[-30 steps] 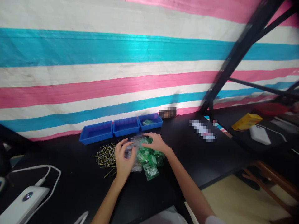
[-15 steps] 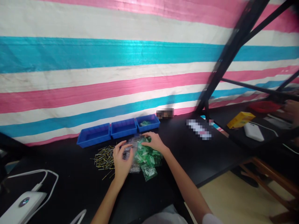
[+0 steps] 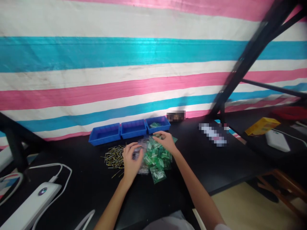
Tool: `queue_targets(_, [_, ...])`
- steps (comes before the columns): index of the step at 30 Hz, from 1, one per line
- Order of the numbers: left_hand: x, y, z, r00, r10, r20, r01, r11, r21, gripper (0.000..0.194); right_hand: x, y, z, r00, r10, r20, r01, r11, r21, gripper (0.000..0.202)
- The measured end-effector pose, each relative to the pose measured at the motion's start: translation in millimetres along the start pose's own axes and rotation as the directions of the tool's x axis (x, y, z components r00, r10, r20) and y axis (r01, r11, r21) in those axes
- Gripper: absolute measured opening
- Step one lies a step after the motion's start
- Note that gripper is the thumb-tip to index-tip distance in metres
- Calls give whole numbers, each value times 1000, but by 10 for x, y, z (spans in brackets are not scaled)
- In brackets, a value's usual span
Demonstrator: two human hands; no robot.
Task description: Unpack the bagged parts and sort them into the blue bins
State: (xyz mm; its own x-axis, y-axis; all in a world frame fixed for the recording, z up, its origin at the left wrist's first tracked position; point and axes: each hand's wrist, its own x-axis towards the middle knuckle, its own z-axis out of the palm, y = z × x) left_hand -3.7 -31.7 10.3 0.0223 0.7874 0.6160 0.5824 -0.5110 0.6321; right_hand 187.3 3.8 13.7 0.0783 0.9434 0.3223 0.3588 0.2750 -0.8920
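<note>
My left hand has its fingers curved and apart around the left side of some clear plastic bags. Against the far right side of a heap of small green packets rests my right hand, its fingers spread and bent; neither hand visibly grips anything. Left of my left hand lies a pile of thin yellow and dark sticks. Behind the heap stand three joined blue trays; the right one holds a few green packets.
On the black table, a white power bank with a white cable sits at the left. Towards the right are a blurred-out white item, a black metal frame, a yellow box and another white device.
The view has turned left, so the table's things appear further right. Both hands stay at the bags and green packets, with only slight finger movement.
</note>
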Motion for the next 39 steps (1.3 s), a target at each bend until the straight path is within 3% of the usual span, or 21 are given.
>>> queue_targets(4, [-8,15,-8,1000,2,29,-2,1000,-6,13,-21,-60,44,993,71,99,-85,986,141,34])
queue_targets(12, [-35,-31,23,992,75,101,-79,996,34,12,-97,-245,160,949,46,311,-137,951,277,30])
queue_targets(20, [-4,-55,5,998,-54,25,57,989,-139,11,-110,-229,145,909,9,417,-148,942,302,35])
queue_targets(27, [-2,-56,-25,999,-42,18,44,988,-146,9,-89,-195,138,925,-102,367,5,967,256,6])
queue_targets(34, [-5,-25,-42,1000,-24,-7,23,994,-109,11,-78,-183,122,946,-126,299,85,986,144,36])
queue_targets(39, [-5,-20,-37,1000,-22,-21,19,994,-108,9,-71,-157,146,952,-139,273,103,985,141,40])
